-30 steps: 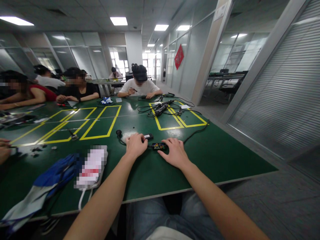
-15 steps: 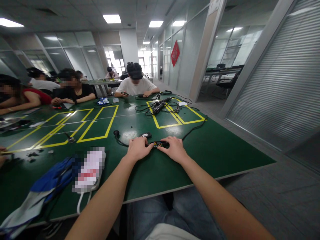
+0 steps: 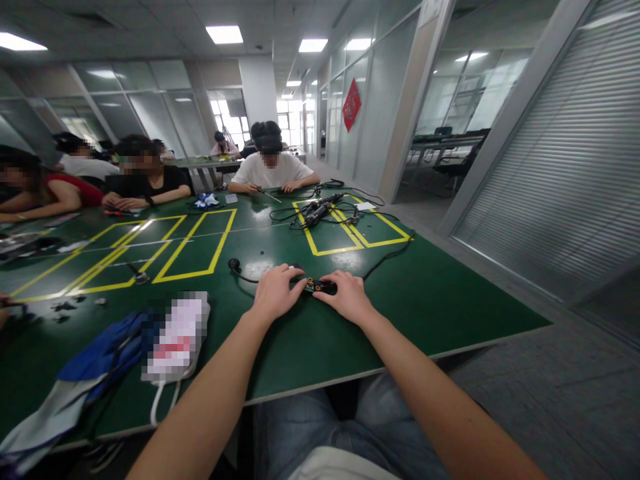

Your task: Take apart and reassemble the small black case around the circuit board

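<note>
A small black corded device with an exposed circuit board and orange rings lies between my two hands, low over the table or on it; I cannot tell which. My left hand grips its left end between thumb and fingers. At the other end, my right hand pinches it in the same way. A black piece shows only partly behind my left fingers. From the left, a black cord with a round plug runs to my left hand. Another black cable leads away beyond my right hand.
On the green table, several black corded tools lie tangled inside yellow tape outlines. A white pixelated object with a white cable and blue-grey gloves lie at left. Across the table, a person in white works; others sit at left.
My left hand has shifted slightly and now covers most of the black piece behind it. The device has tilted a little. Across the table, the co-worker's hands have moved.
</note>
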Available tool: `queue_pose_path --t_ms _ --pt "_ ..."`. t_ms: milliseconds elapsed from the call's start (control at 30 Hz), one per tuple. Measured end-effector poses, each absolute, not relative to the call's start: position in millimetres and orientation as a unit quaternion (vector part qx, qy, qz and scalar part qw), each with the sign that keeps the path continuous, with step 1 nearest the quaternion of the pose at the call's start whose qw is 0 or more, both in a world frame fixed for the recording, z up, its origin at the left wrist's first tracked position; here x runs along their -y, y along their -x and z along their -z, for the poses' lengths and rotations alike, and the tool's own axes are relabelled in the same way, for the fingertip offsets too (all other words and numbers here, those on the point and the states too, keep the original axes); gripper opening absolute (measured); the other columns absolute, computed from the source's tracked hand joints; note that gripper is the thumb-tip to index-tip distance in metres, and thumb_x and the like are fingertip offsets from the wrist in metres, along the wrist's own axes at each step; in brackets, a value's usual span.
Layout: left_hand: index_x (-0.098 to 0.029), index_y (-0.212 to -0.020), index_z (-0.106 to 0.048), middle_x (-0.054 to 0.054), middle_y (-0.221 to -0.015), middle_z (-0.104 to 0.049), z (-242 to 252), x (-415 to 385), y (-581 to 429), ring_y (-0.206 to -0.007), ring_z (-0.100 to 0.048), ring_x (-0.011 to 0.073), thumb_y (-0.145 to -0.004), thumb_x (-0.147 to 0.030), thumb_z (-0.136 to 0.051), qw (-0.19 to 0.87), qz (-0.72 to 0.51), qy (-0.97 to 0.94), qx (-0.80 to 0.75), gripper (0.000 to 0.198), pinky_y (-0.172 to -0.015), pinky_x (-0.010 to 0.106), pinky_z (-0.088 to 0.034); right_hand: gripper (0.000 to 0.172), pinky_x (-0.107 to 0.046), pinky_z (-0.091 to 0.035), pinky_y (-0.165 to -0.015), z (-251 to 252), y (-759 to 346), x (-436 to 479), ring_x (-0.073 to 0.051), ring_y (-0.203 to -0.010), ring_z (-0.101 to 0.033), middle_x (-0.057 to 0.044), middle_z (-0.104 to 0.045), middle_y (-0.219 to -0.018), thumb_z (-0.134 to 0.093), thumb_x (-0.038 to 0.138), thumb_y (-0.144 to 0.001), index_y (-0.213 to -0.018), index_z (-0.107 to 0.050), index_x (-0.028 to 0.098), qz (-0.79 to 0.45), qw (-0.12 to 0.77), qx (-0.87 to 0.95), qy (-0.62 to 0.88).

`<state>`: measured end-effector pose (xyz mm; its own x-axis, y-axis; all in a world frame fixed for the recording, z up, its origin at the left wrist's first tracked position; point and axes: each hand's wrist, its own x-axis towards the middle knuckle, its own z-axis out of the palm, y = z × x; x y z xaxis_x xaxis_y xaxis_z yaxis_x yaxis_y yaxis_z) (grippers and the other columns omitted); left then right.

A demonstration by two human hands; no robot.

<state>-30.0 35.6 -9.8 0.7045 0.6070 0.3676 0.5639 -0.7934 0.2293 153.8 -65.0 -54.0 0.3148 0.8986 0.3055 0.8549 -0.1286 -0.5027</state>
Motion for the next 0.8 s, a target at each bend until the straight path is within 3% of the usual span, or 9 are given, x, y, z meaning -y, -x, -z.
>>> queue_pose_path --t_ms 300,800 --pt "-0.031 -0.117 -0.084 0.006 -0.089 -0.062 16 -38 29 -0.092 -0.059 0.0235 -0.106 -0.042 -0.059 -0.012 -0.244 -0.931 -0.270 0.029 -0.078 0.036 -0.042 0.034 -0.043 -0.042 -0.096 51 -154 63 -0.029 -0.113 -0.065 -0.007 -0.074 -0.117 -0.084 0.050 -0.090 -0.117 -0.080 0.031 -0.045 0.294 0.590 0.751" --pt "-0.032 -0.115 -0.083 0.008 -0.089 -0.062 6 -35 32 -0.094 -0.056 0.0260 -0.107 -0.044 -0.055 -0.045 -0.259 -0.924 -0.277 0.032 -0.077 0.037 -0.039 0.041 -0.043 -0.043 -0.098 51 -158 61 -0.028 -0.113 -0.065 -0.007 -0.073 -0.118 -0.086 0.052 -0.088 -0.121 -0.078 0.030 -0.052 0.290 0.595 0.748"
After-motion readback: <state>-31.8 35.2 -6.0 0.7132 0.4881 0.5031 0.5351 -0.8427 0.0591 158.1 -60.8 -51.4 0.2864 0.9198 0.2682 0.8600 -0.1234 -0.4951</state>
